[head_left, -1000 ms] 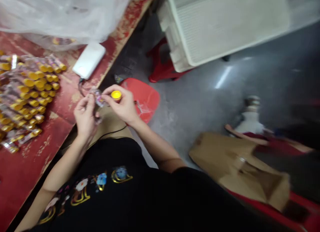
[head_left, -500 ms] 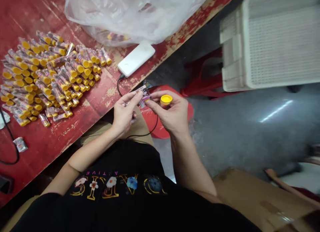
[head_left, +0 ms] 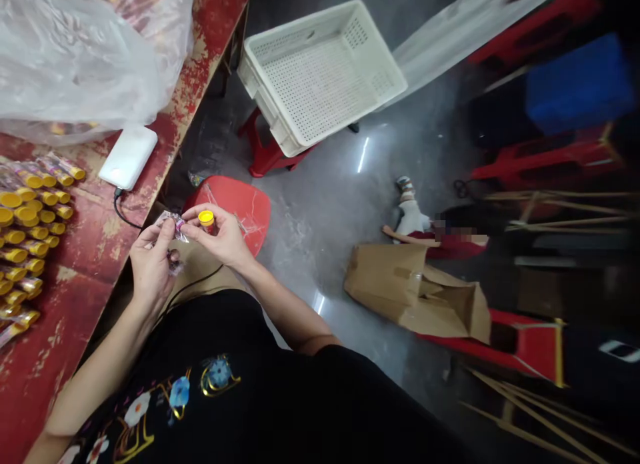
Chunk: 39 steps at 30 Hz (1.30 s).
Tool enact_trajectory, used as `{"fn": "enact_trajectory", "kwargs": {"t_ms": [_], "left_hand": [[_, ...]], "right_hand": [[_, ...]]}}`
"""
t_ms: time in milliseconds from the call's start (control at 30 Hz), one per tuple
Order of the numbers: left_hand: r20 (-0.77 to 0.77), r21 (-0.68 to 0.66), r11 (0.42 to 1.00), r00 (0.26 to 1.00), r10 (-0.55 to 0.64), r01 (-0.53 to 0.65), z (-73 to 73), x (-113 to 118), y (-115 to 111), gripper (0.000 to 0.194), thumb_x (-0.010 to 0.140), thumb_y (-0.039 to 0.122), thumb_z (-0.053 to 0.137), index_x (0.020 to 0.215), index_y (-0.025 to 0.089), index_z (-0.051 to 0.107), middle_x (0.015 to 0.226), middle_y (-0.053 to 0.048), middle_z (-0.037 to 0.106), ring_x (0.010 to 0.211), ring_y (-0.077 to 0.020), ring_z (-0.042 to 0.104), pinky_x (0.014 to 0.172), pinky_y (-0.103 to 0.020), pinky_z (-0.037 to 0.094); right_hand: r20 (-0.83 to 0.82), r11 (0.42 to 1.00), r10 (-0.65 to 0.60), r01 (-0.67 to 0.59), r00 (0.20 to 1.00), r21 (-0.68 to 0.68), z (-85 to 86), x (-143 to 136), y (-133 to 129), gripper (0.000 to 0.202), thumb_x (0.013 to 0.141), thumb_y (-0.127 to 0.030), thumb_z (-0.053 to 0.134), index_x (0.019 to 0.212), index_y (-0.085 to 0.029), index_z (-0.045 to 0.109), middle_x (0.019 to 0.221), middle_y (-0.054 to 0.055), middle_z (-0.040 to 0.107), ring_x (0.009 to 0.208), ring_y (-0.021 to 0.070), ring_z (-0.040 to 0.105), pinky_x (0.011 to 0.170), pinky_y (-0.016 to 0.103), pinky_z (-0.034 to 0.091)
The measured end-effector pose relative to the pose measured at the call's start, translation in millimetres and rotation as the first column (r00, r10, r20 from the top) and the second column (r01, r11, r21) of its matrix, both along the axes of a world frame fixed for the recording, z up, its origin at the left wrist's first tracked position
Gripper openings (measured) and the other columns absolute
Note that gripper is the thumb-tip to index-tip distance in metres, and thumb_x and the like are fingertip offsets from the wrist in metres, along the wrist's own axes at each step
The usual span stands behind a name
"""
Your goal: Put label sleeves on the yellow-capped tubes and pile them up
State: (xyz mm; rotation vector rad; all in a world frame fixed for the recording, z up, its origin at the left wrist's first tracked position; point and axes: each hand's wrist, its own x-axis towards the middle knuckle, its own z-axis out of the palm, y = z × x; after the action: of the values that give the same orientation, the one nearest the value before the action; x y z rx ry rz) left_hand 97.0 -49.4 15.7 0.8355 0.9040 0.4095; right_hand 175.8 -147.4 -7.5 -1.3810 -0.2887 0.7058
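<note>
My left hand (head_left: 153, 261) is closed on a small clear plastic wrapper with printed colours (head_left: 179, 228), pinched between thumb and fingers above my lap. My right hand (head_left: 227, 241) is curled around a small tube with a yellow cap (head_left: 206, 219), cap facing up. The thumb and fingertip of that same hand reach to the wrapper's edge, close by the left fingertips. Something else small and shiny shows under the left fingers, too blurred to name. Many wrapped yellow-capped tubes (head_left: 30, 217) lie heaped on the worn red table (head_left: 90, 251) to the left.
A white power bank (head_left: 129, 159) with a black cable sits near the table edge, beside a large clear plastic bag (head_left: 90, 57). Beyond my hands stand a red stool (head_left: 255, 211) and a white crate (head_left: 325, 84). A cardboard box (head_left: 385, 281) and a person (head_left: 413, 217) are at right.
My view has swung to the right, so table, tubes and hands appear further left, and the crate and person show more fully. Both hands keep their hold, close together.
</note>
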Motion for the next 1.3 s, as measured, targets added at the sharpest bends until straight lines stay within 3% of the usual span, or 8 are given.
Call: {"fn": "enact_trajectory", "kwargs": {"t_ms": [100, 267, 400, 533, 733, 900, 1100, 1300], "left_hand": [[-0.036, 0.000, 1.000, 0.999, -0.006, 0.006, -1.9, -0.9, -1.9, 0.044, 0.051, 0.041, 0.099, 0.073, 0.013, 0.072, 0.078, -0.001, 0.072, 0.053, -0.0024, 0.054, 0.040, -0.011, 0.032], [-0.020, -0.027, 0.993, 0.993, -0.114, 0.114, -6.5, -14.1, 3.4, 0.043, 0.058, 0.040, 0.097, 0.087, 0.016, 0.077, 0.088, -0.007, 0.077, 0.072, -0.0125, 0.071, 0.041, -0.012, 0.032], [-0.032, 0.004, 0.994, 0.993, -0.110, 0.111, -6.1, -22.4, 10.4, 0.040, 0.057, 0.041, 0.097, 0.077, 0.015, 0.076, 0.083, -0.005, 0.075, 0.060, -0.0074, 0.063, 0.039, -0.012, 0.032], [-0.039, 0.010, 0.999, 0.998, -0.045, 0.046, -7.6, -26.6, 15.7, 0.041, 0.054, 0.040, 0.098, 0.067, 0.013, 0.070, 0.075, -0.001, 0.070, 0.051, -0.0018, 0.050, 0.038, -0.012, 0.031], [-0.102, -0.112, 0.988, 0.987, -0.121, 0.110, -9.2, -36.3, 22.9, 0.049, 0.056, 0.043, 0.098, 0.089, 0.012, 0.077, 0.072, 0.001, 0.064, 0.057, -0.0043, 0.053, 0.039, -0.010, 0.032], [-0.135, 0.013, 0.999, 0.990, -0.038, 0.040, -4.9, -28.3, 16.6, 0.046, 0.056, 0.044, 0.097, 0.083, 0.013, 0.074, 0.072, 0.002, 0.066, 0.052, -0.0033, 0.050, 0.040, -0.013, 0.034], [-0.176, -0.094, 0.994, 0.982, -0.066, 0.050, -6.5, -19.9, 4.4, 0.045, 0.058, 0.040, 0.097, 0.084, 0.014, 0.071, 0.072, 0.002, 0.064, 0.054, -0.0041, 0.053, 0.038, -0.012, 0.030], [-0.156, -0.093, 0.991, 0.982, -0.107, 0.093, -14.1, -0.9, 6.2, 0.040, 0.064, 0.042, 0.095, 0.081, 0.015, 0.071, 0.071, 0.000, 0.064, 0.053, -0.0031, 0.049, 0.039, -0.012, 0.030]], "right_hand": [[-0.020, 1.000, 0.002, -0.002, 1.000, -0.001, -5.0, 1.3, -5.2, 0.045, 0.069, -0.053, 0.086, 0.090, -0.018, 0.067, 0.085, 0.002, 0.070, 0.078, 0.0120, 0.063, 0.079, 0.028, 0.055], [0.007, 0.999, 0.002, -0.002, 1.000, -0.032, -4.5, 6.1, -6.9, 0.038, 0.074, -0.050, 0.081, 0.090, -0.019, 0.065, 0.086, 0.001, 0.069, 0.079, 0.0122, 0.062, 0.080, 0.029, 0.053], [0.070, 0.998, 0.048, -0.044, 0.996, -0.050, 7.5, -1.4, -5.4, 0.034, 0.077, -0.048, 0.079, 0.090, -0.018, 0.067, 0.089, 0.002, 0.070, 0.081, 0.0127, 0.063, 0.080, 0.028, 0.053], [-0.011, 0.997, 0.061, -0.061, 0.998, -0.042, 8.2, -14.9, -0.1, 0.039, 0.075, -0.052, 0.080, 0.092, -0.019, 0.066, 0.091, 0.002, 0.071, 0.083, 0.0136, 0.064, 0.081, 0.028, 0.054], [-0.008, 0.987, 0.153, -0.153, 0.988, -0.047, -4.3, -17.5, 4.8, 0.032, 0.083, -0.046, 0.075, 0.094, -0.017, 0.066, 0.089, 0.002, 0.068, 0.080, 0.0122, 0.061, 0.078, 0.026, 0.051], [-0.025, 0.982, 0.184, -0.185, 0.983, -0.039, -9.7, -9.2, -1.0, 0.035, 0.083, -0.048, 0.076, 0.099, -0.018, 0.068, 0.090, 0.001, 0.069, 0.080, 0.0116, 0.060, 0.078, 0.025, 0.050], [0.007, 0.979, 0.196, -0.195, 0.981, -0.051, -24.4, -6.9, -14.7, 0.027, 0.085, -0.042, 0.073, 0.096, -0.018, 0.068, 0.090, 0.002, 0.070, 0.083, 0.0137, 0.063, 0.079, 0.027, 0.050], [0.011, 0.999, 0.019, -0.018, 1.000, -0.039, -26.8, 2.0, -22.7, 0.033, 0.091, -0.048, 0.065, 0.108, -0.020, 0.060, 0.093, 0.002, 0.065, 0.082, 0.0130, 0.059, 0.080, 0.028, 0.052]]}}
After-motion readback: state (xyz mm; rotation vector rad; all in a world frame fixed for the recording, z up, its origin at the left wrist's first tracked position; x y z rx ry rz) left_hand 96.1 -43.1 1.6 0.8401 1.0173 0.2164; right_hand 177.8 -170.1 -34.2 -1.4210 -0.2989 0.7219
